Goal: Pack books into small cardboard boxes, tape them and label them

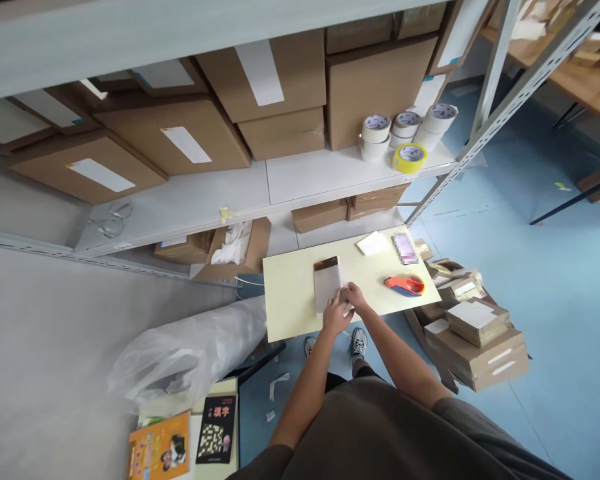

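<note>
A flat, book-shaped pack [326, 285], pale grey with a dark band along its far end, lies on a small cream-coloured table [290, 293]. At its near right corner, my left hand [336, 315] and my right hand [354, 297] meet, fingers closed together. Between them a thin whitish piece of wrapping shows, mostly covered by the fingers, so its exact kind is unclear. To the right on the same table rests an orange and blue tape dispenser [405, 285]. Beyond it are a stack of white paper slips [373, 243] and a blurred-out purple item [405, 248].
A metal shelf [305, 180] with cardboard boxes [275, 87] and tape rolls [410, 158] stands behind the table. Stacked cartons [480, 333] sit on the floor at right. A large plastic-wrapped roll [195, 347] and books [217, 427] are at left.
</note>
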The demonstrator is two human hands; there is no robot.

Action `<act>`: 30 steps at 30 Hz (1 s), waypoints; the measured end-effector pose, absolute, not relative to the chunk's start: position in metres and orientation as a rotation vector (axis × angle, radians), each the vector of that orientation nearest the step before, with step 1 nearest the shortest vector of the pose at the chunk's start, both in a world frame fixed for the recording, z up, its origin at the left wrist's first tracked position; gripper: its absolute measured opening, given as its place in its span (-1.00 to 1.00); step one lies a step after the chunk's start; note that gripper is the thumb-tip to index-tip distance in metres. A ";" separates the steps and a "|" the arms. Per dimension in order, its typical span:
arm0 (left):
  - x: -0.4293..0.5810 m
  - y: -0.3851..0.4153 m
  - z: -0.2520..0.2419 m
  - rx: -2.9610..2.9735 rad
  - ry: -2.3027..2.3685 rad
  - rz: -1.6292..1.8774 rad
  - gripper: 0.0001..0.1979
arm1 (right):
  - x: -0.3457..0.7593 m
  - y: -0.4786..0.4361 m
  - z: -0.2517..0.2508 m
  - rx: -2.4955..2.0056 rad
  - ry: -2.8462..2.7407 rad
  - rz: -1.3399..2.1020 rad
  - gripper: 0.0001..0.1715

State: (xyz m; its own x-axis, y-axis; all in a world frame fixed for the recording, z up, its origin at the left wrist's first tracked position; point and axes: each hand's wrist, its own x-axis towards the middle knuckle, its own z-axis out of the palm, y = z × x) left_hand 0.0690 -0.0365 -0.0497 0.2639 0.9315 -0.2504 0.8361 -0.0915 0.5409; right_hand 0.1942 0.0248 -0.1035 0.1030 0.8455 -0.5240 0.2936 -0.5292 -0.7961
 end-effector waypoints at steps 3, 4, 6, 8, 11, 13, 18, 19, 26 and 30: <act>0.088 -0.037 -0.069 1.894 1.496 -0.034 -0.53 | 0.224 0.025 -0.120 -2.060 -1.138 1.405 -0.61; 0.094 -0.038 -0.075 1.877 1.490 -0.107 -0.49 | 0.233 0.025 -0.124 -2.096 -1.138 1.382 -0.54; 0.103 -0.041 -0.085 1.850 1.520 -0.188 -0.43 | 0.245 0.021 -0.130 -2.149 -1.158 1.304 -0.40; 0.109 -0.043 -0.092 1.825 1.564 -0.187 -0.43 | 0.251 0.017 -0.135 -2.161 -1.207 1.263 -0.34; 0.106 -0.041 -0.098 1.805 1.549 -0.075 -0.47 | 0.249 0.010 -0.141 -2.060 -1.271 1.382 -0.33; 0.095 -0.038 -0.099 1.779 1.570 0.069 -0.52 | 0.242 0.006 -0.145 -1.959 -1.301 1.472 -0.36; 0.045 -0.027 -0.105 1.525 2.024 0.327 -0.51 | 0.225 0.004 -0.153 -1.803 -1.214 1.535 -0.45; 0.035 -0.025 -0.107 1.470 2.050 0.312 -0.50 | 0.223 0.004 -0.155 -1.775 -1.153 1.544 -0.44; -0.020 -0.019 -0.120 1.452 1.971 0.256 -0.44 | 0.192 0.011 -0.162 -1.657 -0.804 1.658 -0.26; -0.061 -0.010 -0.121 1.458 2.019 0.182 -0.41 | 0.142 0.031 -0.163 -1.642 -0.797 1.680 -0.16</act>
